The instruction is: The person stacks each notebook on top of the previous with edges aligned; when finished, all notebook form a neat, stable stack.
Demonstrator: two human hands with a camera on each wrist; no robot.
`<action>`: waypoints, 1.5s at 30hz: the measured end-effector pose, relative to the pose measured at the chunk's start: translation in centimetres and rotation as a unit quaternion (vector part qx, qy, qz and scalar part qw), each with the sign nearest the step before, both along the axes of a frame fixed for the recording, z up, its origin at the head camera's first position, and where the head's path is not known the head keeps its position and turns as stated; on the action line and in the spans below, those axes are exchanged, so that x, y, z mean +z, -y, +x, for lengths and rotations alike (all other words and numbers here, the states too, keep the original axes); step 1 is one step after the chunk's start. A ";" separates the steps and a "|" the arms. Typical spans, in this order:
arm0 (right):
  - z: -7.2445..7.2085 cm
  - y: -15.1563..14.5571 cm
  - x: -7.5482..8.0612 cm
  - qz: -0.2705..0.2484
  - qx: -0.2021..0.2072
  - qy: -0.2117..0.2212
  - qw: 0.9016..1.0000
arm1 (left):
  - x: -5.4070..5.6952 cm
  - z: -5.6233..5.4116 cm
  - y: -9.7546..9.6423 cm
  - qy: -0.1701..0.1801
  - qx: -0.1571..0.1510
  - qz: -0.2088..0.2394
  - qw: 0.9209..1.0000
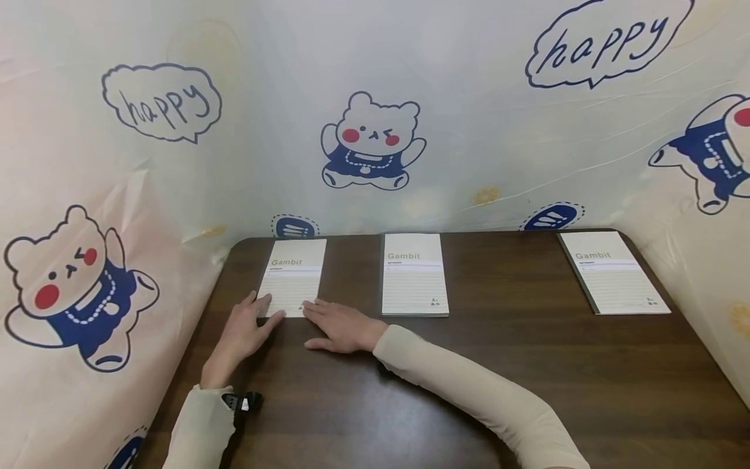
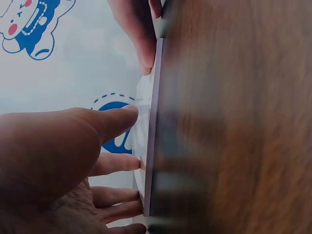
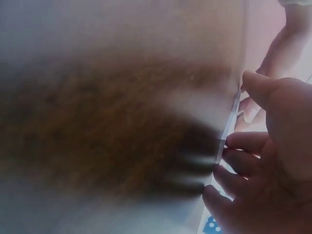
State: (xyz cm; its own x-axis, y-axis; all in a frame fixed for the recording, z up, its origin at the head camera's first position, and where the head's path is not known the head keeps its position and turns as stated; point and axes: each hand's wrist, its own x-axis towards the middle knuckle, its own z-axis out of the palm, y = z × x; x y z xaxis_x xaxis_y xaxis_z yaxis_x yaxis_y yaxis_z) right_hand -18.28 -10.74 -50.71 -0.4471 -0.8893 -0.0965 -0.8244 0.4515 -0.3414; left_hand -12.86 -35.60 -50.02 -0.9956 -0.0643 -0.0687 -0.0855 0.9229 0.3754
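Brown across the surface (image 1: 498, 355), with a notebook (image 1: 293, 277) flat at its far left. At the near left corner of that notebook, see the left hand (image 1: 243, 329), spread, with thumb apart from fingers and tips touching the edges. At the near right corner, see the right hand (image 1: 342, 327), with fingers extended to the cover and thumb splayed away. Farther right, see a middle notebook (image 1: 415, 277) and, well apart, a right notebook (image 1: 615, 277). Behind, see a bear-printed sheet (image 1: 263, 143).
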 end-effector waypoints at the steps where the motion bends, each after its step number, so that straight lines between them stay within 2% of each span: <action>1: 0.1 -0.2 0.1 0.000 -0.002 0.001 1.000 | 0.0 0.1 -0.1 -0.003 -0.002 0.001 1.000; 6: 0.5 -1.1 0.5 0.004 -0.007 0.019 1.000 | 0.2 0.7 -0.9 -0.004 -0.007 0.017 1.000; 9: 0.8 -1.6 0.8 -0.004 -0.016 0.039 0.999 | 0.3 1.0 -1.2 0.005 0.002 0.035 0.999; 12: 1.0 -1.9 1.1 -0.031 -0.033 0.077 0.996 | 0.4 1.2 -1.4 0.002 0.018 0.065 0.998; 15: 1.2 -1.9 1.1 -0.074 -0.063 0.128 0.987 | 0.6 1.2 -1.5 -0.013 0.047 0.096 0.994; 18: 1.5 -1.7 0.9 -0.123 -0.109 0.192 0.967 | 0.8 1.4 -1.7 -0.024 0.091 0.131 0.987; 19: 1.6 -1.6 0.7 -0.140 -0.129 0.218 0.957 | 0.9 1.4 -1.7 -0.024 0.107 0.146 0.983; 20: 1.7 -1.5 0.6 -0.162 -0.150 0.253 0.942 | 1.0 1.4 -1.8 -0.024 0.122 0.162 0.979; 22: 1.8 -1.1 0.4 -0.216 -0.191 0.329 0.899 | 1.1 1.4 -1.8 -0.017 0.150 0.198 0.969; 24: 1.9 -0.7 0.3 -0.274 -0.222 0.407 0.843 | 1.2 1.2 -1.8 -0.010 0.179 0.233 0.956; 26: 2.0 -0.3 0.3 -0.330 -0.241 0.483 0.775 | 1.3 1.0 -1.7 -0.009 0.204 0.270 0.941; 27: 2.0 -0.3 0.4 -0.351 -0.249 0.510 0.745 | 1.3 0.9 -1.6 -0.010 0.215 0.288 0.933; 30: 2.0 -0.3 0.7 -0.391 -0.275 0.571 0.668 | 1.2 0.7 -1.3 -0.014 0.239 0.340 0.909; 32: 1.9 -0.4 0.8 -0.411 -0.292 0.594 0.627 | 1.1 0.5 -1.0 -0.012 0.248 0.365 0.897; 35: 1.6 -0.6 0.8 -0.429 -0.307 0.609 0.592 | 1.1 0.5 -0.5 -0.006 0.257 0.378 0.889; 36: 1.5 -0.7 0.7 -0.431 -0.308 0.611 0.588 | 1.0 0.5 -0.3 -0.005 0.258 0.381 0.888; 38: 1.5 -0.8 0.6 -0.436 -0.314 0.611 0.581 | 1.0 0.6 0.1 -0.001 0.259 0.387 0.885; 40: 1.4 -0.8 0.5 -0.436 -0.320 0.610 0.580 | 0.9 0.7 0.4 0.004 0.258 0.397 0.881; 42: 1.5 -0.8 0.5 -0.435 -0.329 0.609 0.575 | 0.8 0.7 0.6 0.008 0.258 0.411 0.875; 45: 1.6 -0.8 0.3 -0.434 -0.339 0.603 0.577 | 0.7 0.9 0.7 0.016 0.257 0.423 0.869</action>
